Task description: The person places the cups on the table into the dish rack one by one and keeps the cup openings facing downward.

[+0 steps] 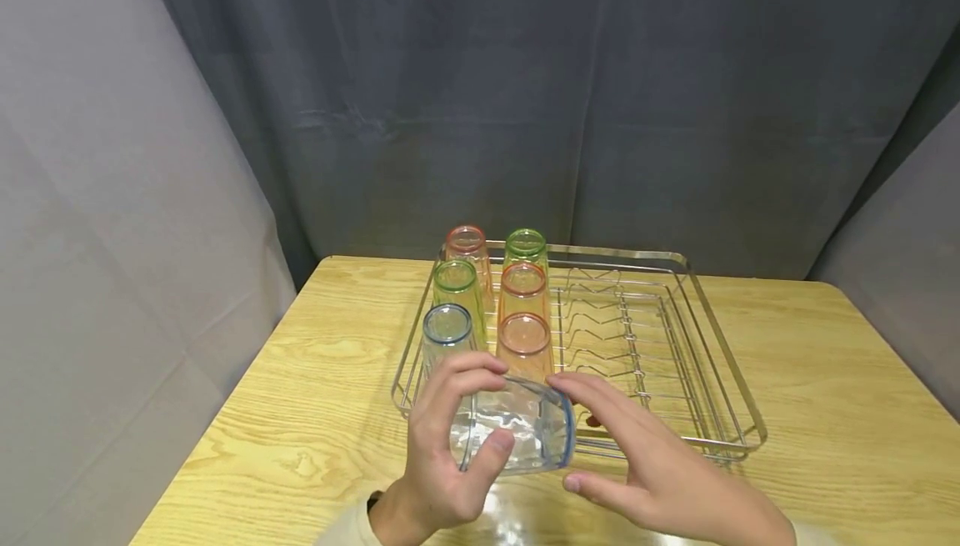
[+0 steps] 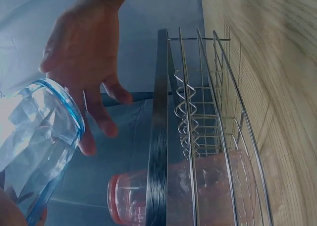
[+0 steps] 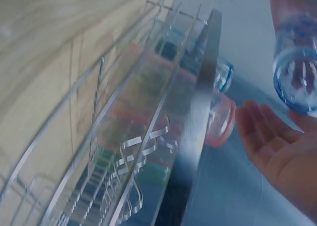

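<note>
In the head view my left hand (image 1: pixel 450 454) grips a clear, blue-tinted drinking glass (image 1: pixel 517 425), thumb on the near side and fingers on the far side. The glass lies tipped sideways in the air, its blue-edged end pointing right. My right hand (image 1: pixel 660 471) is beside that end, fingers extended and thumb spread apart from them. The right wrist view shows the right palm (image 3: pixel 292 159) with nothing in it and the glass (image 3: pixel 297 77) beyond. Just behind the held glass, an upside-down blue glass (image 1: pixel 447 325) and an orange glass (image 1: pixel 524 336) stand in the wire rack (image 1: pixel 723 346).
Farther back in the rack are an upturned green glass (image 1: pixel 455 277), a red glass (image 1: pixel 467 239), another green glass (image 1: pixel 525 242) and an orange glass (image 1: pixel 523 279). Wavy wire dividers (image 1: pixel 600 317) fill the rack's middle. It sits on a wooden table (image 1: pixel 300 413) before a dark curtain (image 1: pixel 480 96).
</note>
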`<action>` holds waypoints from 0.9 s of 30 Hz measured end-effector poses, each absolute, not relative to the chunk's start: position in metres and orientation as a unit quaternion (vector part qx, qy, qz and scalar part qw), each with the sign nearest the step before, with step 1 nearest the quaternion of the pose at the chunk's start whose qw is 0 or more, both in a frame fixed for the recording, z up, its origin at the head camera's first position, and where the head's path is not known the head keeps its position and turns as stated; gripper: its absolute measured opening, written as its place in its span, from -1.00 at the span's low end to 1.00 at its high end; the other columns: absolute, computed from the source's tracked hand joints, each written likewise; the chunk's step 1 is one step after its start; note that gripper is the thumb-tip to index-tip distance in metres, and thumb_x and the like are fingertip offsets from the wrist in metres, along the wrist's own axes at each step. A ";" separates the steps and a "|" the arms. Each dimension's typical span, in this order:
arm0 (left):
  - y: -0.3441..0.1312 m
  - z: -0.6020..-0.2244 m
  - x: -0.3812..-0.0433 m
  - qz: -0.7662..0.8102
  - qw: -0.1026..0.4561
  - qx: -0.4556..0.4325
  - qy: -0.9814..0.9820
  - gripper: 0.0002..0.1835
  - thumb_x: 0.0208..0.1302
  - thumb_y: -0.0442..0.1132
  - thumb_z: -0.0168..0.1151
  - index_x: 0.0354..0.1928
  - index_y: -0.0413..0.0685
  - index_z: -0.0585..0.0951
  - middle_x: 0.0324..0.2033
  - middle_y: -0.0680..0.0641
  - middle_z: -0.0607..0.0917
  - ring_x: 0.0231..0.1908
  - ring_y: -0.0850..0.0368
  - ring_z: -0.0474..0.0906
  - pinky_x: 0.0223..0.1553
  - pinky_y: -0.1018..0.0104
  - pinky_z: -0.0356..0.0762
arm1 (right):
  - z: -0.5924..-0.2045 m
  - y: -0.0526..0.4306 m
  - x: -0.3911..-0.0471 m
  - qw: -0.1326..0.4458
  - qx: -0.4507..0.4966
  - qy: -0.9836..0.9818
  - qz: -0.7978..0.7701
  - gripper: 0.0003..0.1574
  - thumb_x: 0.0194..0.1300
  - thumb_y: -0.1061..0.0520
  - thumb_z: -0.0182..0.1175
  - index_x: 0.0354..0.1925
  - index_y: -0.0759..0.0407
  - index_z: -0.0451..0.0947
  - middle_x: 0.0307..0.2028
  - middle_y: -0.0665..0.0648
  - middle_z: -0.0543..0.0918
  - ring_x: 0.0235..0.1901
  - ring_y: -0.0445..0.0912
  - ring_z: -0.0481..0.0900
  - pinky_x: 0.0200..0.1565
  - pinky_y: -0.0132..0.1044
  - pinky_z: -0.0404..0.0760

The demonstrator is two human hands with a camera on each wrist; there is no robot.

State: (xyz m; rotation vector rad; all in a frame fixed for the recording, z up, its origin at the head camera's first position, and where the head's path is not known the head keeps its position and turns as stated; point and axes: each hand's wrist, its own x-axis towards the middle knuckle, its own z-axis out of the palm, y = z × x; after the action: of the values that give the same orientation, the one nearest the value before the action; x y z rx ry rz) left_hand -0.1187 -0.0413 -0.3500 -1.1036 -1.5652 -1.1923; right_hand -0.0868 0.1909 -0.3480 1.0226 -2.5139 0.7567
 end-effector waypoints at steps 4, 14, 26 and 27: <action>-0.038 -0.351 -0.117 -0.480 0.436 -0.439 -0.622 -0.70 0.15 -0.26 0.13 -0.16 -0.39 0.53 -0.17 -0.29 0.61 -0.08 -0.05 0.55 -0.03 0.16 0.57 | -0.353 0.184 -0.083 0.133 0.334 -0.892 0.276 0.06 0.22 -0.15 0.38 0.52 -0.14 0.06 0.34 -0.16 0.40 0.23 -0.25 0.48 0.13 -0.18 0.62; -0.032 -0.357 -0.117 -0.487 0.427 -0.462 -0.606 -0.68 0.24 -0.28 0.01 -0.15 -0.50 0.44 -0.11 -0.34 0.54 -0.03 -0.11 0.51 0.00 0.12 0.53 | -0.359 0.183 -0.086 0.134 0.398 -0.823 0.382 0.08 0.14 0.11 0.45 0.49 0.17 0.11 0.23 0.09 0.49 0.10 -0.22 0.55 0.12 -0.42 0.57; -0.032 -0.370 -0.112 -0.457 0.398 -0.448 -0.657 -0.62 0.41 -0.19 -0.11 0.00 -0.45 0.39 0.02 -0.33 0.50 0.09 -0.10 0.47 0.18 0.11 0.46 | -0.360 0.186 -0.087 0.143 0.414 -0.794 0.421 0.02 0.07 0.24 0.47 0.42 0.26 0.21 0.29 0.09 0.46 0.09 -0.25 0.56 0.11 -0.46 0.57; -0.032 -0.371 -0.112 -0.453 0.399 -0.449 -0.659 -0.60 0.43 -0.16 -0.12 0.01 -0.45 0.38 0.03 -0.33 0.50 0.10 -0.10 0.46 0.18 0.10 0.47 | -0.359 0.187 -0.086 0.141 0.410 -0.798 0.418 0.02 0.07 0.23 0.47 0.42 0.24 0.21 0.30 0.08 0.45 0.11 -0.26 0.55 0.12 -0.46 0.57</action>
State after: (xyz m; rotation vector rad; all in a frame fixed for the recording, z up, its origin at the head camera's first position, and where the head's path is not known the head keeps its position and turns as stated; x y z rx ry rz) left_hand -0.1117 -0.0322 -0.3705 -1.1360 -1.6692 -1.1461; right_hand -0.0863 0.1869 -0.3586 1.1831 -2.3055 1.2082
